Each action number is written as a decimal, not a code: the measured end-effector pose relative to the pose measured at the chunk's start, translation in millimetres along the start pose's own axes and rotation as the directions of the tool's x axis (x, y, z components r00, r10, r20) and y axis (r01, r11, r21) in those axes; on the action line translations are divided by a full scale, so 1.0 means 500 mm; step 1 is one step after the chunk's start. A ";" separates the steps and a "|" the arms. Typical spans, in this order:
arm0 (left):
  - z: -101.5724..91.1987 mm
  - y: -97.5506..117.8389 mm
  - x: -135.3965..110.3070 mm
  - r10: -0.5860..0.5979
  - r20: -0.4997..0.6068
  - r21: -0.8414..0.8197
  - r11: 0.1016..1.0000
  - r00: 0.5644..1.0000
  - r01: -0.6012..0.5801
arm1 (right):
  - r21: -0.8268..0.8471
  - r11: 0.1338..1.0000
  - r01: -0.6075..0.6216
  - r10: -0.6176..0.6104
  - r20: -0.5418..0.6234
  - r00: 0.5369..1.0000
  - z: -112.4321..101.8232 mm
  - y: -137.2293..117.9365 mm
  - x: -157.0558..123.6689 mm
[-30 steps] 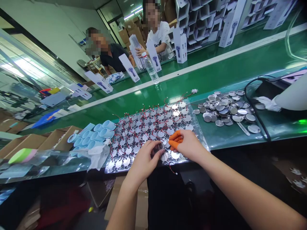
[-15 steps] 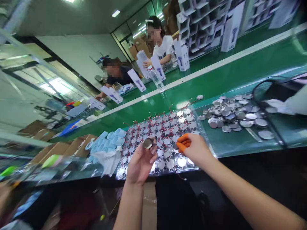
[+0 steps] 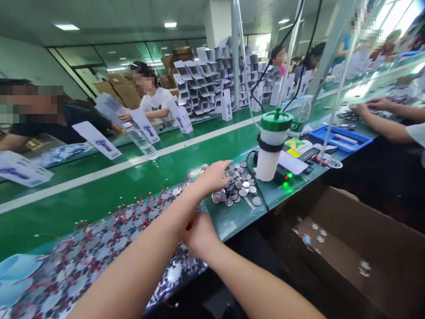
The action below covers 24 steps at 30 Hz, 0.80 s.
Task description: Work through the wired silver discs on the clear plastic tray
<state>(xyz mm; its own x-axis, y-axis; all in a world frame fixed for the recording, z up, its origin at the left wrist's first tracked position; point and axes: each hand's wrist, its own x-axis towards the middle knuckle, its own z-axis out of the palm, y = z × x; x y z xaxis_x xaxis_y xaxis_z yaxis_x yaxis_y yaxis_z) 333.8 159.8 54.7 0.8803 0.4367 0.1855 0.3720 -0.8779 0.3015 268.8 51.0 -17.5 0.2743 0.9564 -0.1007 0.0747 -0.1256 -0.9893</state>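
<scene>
My left hand (image 3: 214, 175) reaches across to the right with its fingers stretched out flat, resting at the left edge of a pile of round metal discs (image 3: 239, 188) on the green bench. My right hand (image 3: 197, 232) sits at the bench's near edge under my left forearm, which hides its fingers. It lies at the right end of a shiny sheet covered with small star-shaped boards and red wires (image 3: 99, 248).
A white cylinder with a green lid (image 3: 272, 146) stands just right of the discs. Beyond it is a blue tray (image 3: 341, 139). An open cardboard box (image 3: 348, 248) sits below the bench. A water bottle (image 3: 141, 139) stands across the belt. Pale blue cups (image 3: 13, 274) lie far left. Co-workers sit opposite, and another person's hands (image 3: 361, 108) work at the right.
The view has swung right. My left hand, which held a disc up half a second ago, has crossed over my right arm to the disc pile. My right hand stayed by the sheet.
</scene>
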 end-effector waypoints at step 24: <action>-0.010 0.039 -0.639 -0.044 0.031 0.173 0.984 0.999 0.038 | 0.314 0.948 -0.059 0.083 -0.062 0.995 -0.018 0.005 0.003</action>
<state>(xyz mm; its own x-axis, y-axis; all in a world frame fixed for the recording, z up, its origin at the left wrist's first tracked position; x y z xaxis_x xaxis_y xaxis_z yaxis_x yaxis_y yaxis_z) 58.3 4.2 5.8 0.8716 0.4690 0.1430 0.4509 -0.8812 0.1420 278.2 49.9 -19.2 0.3388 0.9244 -0.1755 -0.2463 -0.0929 -0.9647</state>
